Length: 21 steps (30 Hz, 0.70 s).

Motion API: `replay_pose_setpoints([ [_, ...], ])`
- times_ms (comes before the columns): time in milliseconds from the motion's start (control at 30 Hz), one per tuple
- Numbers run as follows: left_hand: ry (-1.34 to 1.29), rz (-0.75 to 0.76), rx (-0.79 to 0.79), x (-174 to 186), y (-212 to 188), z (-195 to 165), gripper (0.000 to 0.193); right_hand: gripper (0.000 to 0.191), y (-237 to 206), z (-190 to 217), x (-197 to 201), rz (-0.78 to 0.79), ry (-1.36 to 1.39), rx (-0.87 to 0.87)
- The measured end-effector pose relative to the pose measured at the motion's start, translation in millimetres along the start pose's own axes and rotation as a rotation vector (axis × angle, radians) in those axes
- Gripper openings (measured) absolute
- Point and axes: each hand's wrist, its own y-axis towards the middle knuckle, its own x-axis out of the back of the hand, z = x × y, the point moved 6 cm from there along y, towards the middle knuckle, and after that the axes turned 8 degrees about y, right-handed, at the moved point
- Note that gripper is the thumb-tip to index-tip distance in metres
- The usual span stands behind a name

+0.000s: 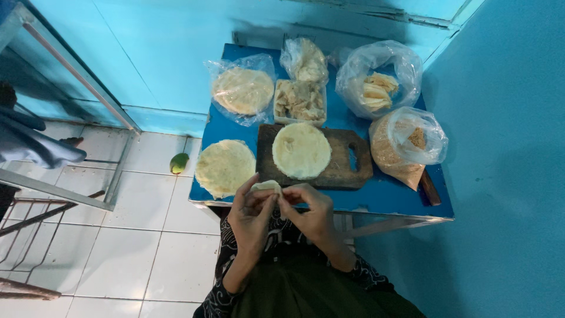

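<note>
While the left hand (252, 207) and right hand (307, 203) pinched the small dough piece (266, 186) above the desk (382, 191) edge, even, gentle fingertip pressure seemed best for shaping it

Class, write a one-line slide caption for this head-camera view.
Both hands, left hand and right hand, pinch a small dough piece beside a wooden board on a blue table.

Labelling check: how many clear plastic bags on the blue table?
4. One with a flat round sheet back left, a small one back centre, one with pale pieces back right, one with brown crumbs at the right edge. More may be hidden behind.
</note>
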Motion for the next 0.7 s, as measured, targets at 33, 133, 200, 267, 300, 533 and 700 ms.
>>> replay_pose_setpoints([
  [33, 0.015, -0.002, -0.016, -1, 0, 0, 0.059, 0.02, 1, 4, 0, 0.003, -0.04, 0.031],
  [133, 0.135, -0.003, -0.074, -4, -2, -3, 0.056, 0.017, 3, 12, -2, 0.0, -0.144, 0.094],
  [200, 0.156, -0.014, -0.085, -5, -1, -3, 0.054, 0.013, 5, 8, -2, -0.022, -0.194, 0.089],
  [267, 0.185, -0.021, -0.093, -6, 0, -3, 0.053, 0.011, 5, 0, -1, -0.038, -0.161, 0.057],
  [300, 0.202, -0.021, -0.094, -6, 0, -3, 0.053, 0.01, 4, -5, 0, -0.047, -0.144, 0.04],
  [533, 0.233, 0.019, -0.061, -7, 1, -6, 0.052, 0.008, -5, -49, 3, -0.031, 0.149, -0.27],
  [700, -0.084, 0.078, 0.069, -6, 9, 4, 0.044, 0.009, 0, -23, 15, -0.131, 0.005, 0.028],
])
